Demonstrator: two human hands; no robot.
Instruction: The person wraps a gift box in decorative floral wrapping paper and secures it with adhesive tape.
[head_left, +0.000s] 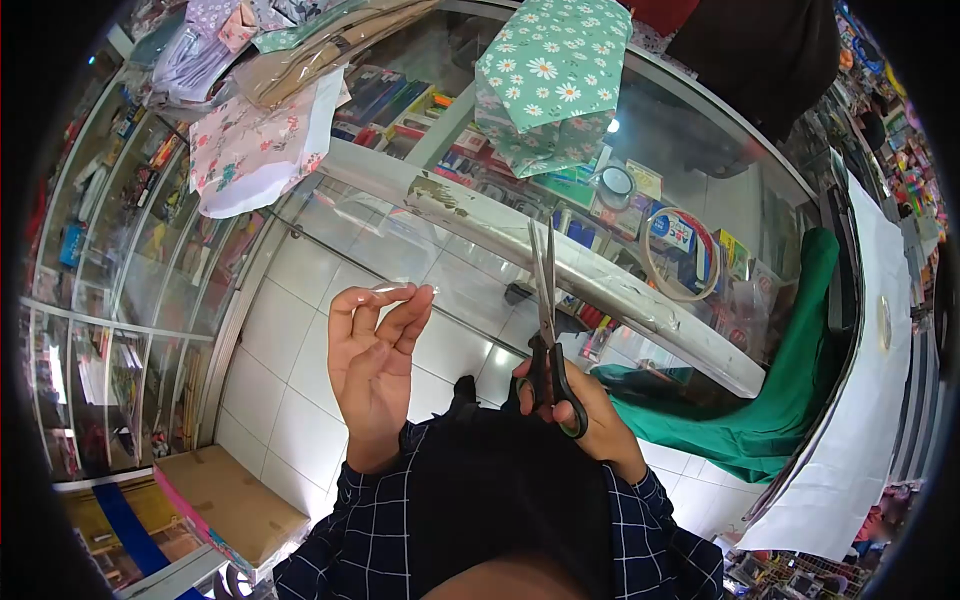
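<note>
My right hand point(600, 415) grips a pair of scissors point(547, 350) by the black handles, with fingers through the loops. The blades point away from me, slightly apart, and nothing visible lies between them. To the left, my left hand point(375, 365) is raised palm up with its fingers curled and the fingertips close together. A thin, shiny clear strip point(392, 287) shows at those fingertips; it looks like tape or plastic, but its exact kind is hard to make out. Beyond the hands, a green daisy-print wrapped package point(545, 80) rests on the glass counter point(480, 215).
A tape roll point(616, 183) and a pale ring with bands point(648, 250) are on the counter. Pink floral paper point(255, 150) hangs over its left part. Green cloth point(730, 430) and white sheets point(840, 460) stand right; a cardboard box point(230, 500) sits lower left.
</note>
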